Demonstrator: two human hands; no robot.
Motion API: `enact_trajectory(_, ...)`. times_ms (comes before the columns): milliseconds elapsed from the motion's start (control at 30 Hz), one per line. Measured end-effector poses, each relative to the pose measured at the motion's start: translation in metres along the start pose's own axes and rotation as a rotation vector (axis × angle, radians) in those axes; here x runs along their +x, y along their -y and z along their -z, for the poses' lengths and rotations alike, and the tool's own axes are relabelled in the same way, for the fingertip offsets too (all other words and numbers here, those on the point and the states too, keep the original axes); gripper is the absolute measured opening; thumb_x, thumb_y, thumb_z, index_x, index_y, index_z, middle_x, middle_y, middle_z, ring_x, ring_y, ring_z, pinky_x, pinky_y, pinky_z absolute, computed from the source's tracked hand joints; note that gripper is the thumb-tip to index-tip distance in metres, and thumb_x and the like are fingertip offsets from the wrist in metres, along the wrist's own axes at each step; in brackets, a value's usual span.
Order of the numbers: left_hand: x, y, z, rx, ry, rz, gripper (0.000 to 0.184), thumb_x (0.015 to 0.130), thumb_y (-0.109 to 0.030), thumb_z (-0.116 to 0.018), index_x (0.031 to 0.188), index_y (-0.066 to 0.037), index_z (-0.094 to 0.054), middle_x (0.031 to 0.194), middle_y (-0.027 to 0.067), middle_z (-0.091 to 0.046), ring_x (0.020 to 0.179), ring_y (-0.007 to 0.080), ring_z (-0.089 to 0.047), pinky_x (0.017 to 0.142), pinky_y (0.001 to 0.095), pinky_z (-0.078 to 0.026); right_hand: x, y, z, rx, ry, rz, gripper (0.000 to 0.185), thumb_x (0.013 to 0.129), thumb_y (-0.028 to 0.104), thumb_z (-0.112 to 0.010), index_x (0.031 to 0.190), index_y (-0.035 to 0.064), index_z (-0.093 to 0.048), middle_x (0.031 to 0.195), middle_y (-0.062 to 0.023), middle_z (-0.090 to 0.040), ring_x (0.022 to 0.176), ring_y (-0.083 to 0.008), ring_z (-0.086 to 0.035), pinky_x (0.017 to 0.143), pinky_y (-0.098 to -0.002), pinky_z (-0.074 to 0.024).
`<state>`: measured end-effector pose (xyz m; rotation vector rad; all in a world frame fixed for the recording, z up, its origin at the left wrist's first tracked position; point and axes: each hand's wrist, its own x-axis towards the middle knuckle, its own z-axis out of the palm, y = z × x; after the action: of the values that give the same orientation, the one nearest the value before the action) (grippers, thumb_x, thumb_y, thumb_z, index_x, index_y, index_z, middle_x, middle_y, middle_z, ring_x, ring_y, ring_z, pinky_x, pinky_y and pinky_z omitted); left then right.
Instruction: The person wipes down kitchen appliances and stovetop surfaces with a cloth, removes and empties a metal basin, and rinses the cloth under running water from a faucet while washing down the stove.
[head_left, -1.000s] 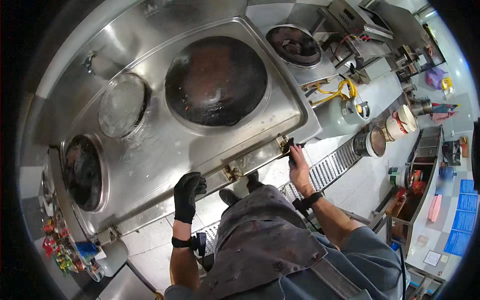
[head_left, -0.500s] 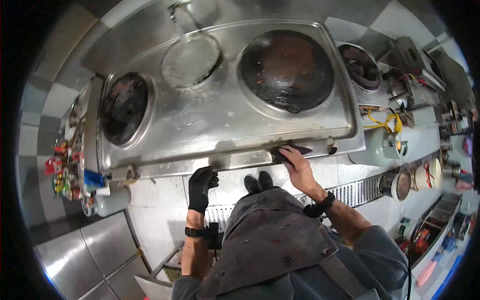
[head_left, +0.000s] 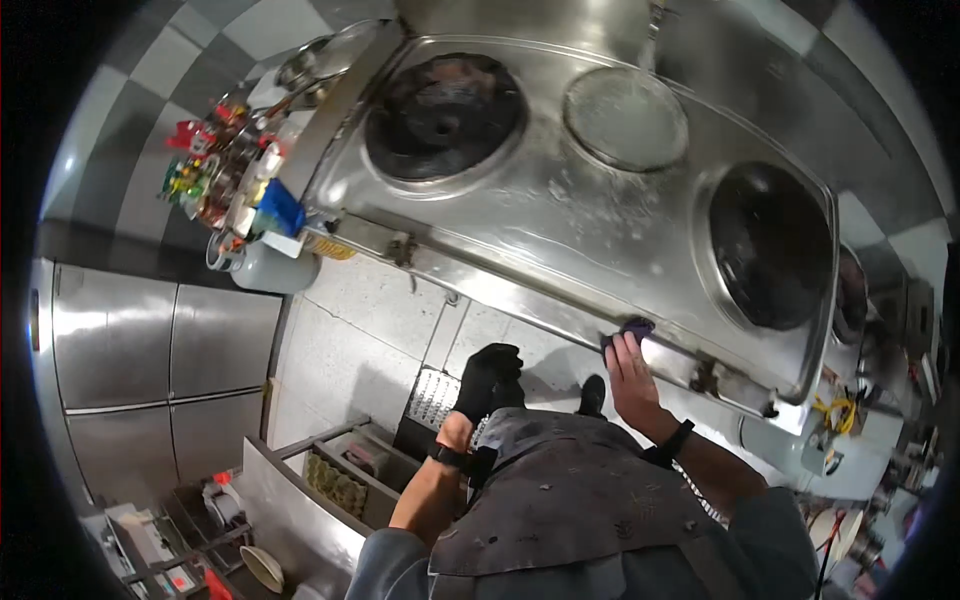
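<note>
Dark cloth (head_left: 637, 327) under the open right hand (head_left: 632, 382), near edge of stove (head_left: 545, 225); left hand (head_left: 485, 382) curled, contents unclear

"Where's the cloth?"

"Dark, faintly purple, crumpled at the fingers of the right hand (head_left: 632, 385), and it's right on the stove's front rail (head_left: 520, 298)! (Its folds are hard to read.)"

"And the stove (head_left: 590, 235)?"

"Broad, level stainless steel, smeared and glinting! Three round stations on top: a blackened one at the left (head_left: 445, 120), a pale, wet-looking disc in the middle (head_left: 627, 118), a glossy dark dome at the right (head_left: 771, 245). The rail runs along the whole front, streaked with bright reflections!"
</note>
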<state>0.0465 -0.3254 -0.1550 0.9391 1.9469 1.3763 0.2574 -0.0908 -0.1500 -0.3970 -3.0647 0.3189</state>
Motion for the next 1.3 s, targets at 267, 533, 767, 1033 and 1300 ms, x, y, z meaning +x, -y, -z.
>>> enact_trajectory(267, -0.004, 0.033, 0.154, -0.728, -0.252, 0.522, 0.020, 0.092, -0.009, -0.065, 0.110, 0.001, -0.070, 0.091, 0.0105, -0.073, 0.082, 0.0176, -0.068, 0.073, 0.0305, -0.054, 0.209, 0.149, -0.028, 0.165, -0.198, 0.525, 0.047, 0.090, 0.004, -0.056, 0.134, -0.0107, -0.054, 0.144, -0.0271, -0.049, 0.144, -0.0436, -0.037, 0.118, -0.0536, -0.0337)
enact_trajectory(533, -0.065, 0.072, 0.278, -0.770, -0.533, 0.613, 0.024, 0.098, -0.014, -0.062, 0.116, 0.001, -0.067, 0.093, 0.0127, -0.072, 0.077, 0.0186, -0.067, 0.067, 0.0313, -0.056, 0.390, 0.267, -0.013, 0.861, -0.096, 0.041, 0.043, 0.092, 0.000, -0.058, 0.134, 0.0036, -0.061, 0.137, -0.0169, -0.061, 0.129, -0.0290, -0.057, 0.110, -0.0370, -0.0429)
enact_trajectory(767, -0.092, 0.093, 0.310, -0.867, -0.717, 0.620, 0.025, 0.100, -0.019, -0.063, 0.114, 0.002, -0.066, 0.094, 0.0125, -0.072, 0.079, 0.0187, -0.068, 0.069, 0.0328, -0.058, 0.565, 0.372, 0.040, 1.074, -0.029, 0.300, 0.038, 0.093, 0.001, -0.058, 0.131, 0.0003, -0.060, 0.126, -0.0175, -0.066, 0.119, -0.0307, -0.062, 0.104, -0.0356, -0.0455)
enact_trajectory(1033, -0.096, 0.099, 0.333, -0.889, -0.962, 0.716, 0.024, 0.099, -0.020, -0.064, 0.111, 0.001, -0.068, 0.091, 0.0102, -0.071, 0.078, 0.0177, -0.068, 0.069, 0.0316, -0.056, 0.729, 0.441, -0.136, 0.419, 0.227, 0.768, 0.046, 0.083, 0.005, -0.063, 0.129, -0.0043, -0.060, 0.130, -0.0236, -0.058, 0.131, -0.0421, -0.049, 0.115, -0.0453, -0.0384)
enact_trajectory(1300, -0.077, 0.112, 0.367, -0.873, -0.949, 0.775, 0.025, 0.098, -0.018, -0.063, 0.114, 0.001, -0.068, 0.095, 0.0109, -0.072, 0.081, 0.0194, -0.070, 0.072, 0.0317, -0.057, 0.680, 0.415, -0.089, -0.044, 0.666, 0.984, 0.048, 0.087, 0.016, -0.064, 0.128, -0.0073, -0.056, 0.143, -0.0307, -0.047, 0.135, -0.0492, -0.044, 0.112, -0.0516, -0.0399)
